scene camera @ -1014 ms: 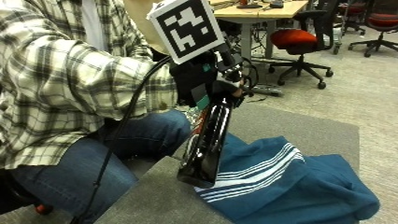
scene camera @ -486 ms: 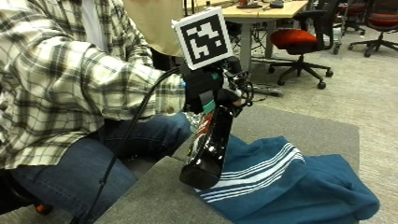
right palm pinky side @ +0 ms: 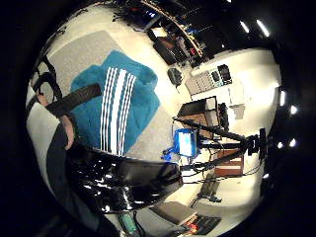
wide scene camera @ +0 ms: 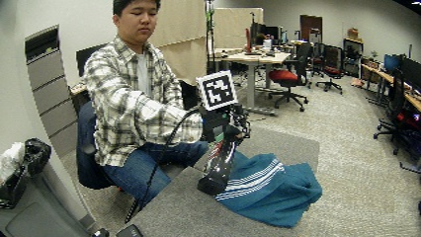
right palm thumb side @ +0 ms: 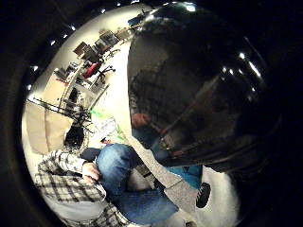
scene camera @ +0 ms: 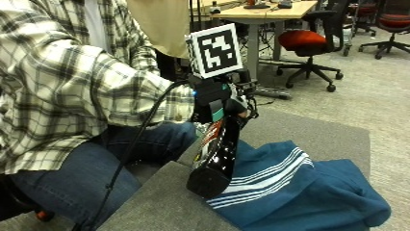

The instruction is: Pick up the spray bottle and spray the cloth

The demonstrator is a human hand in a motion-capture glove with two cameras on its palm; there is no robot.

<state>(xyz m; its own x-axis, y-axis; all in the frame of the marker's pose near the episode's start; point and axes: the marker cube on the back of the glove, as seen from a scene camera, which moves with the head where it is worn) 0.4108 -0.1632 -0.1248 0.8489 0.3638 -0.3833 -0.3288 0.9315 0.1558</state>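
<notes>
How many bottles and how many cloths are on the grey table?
Glossy black spray bottle, held in the black-gloved right hand: 1
Teal cloth with white stripes: 1
Total: 2

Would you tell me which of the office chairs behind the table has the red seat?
The nearer black office chair beside the wooden desk has it.
</notes>
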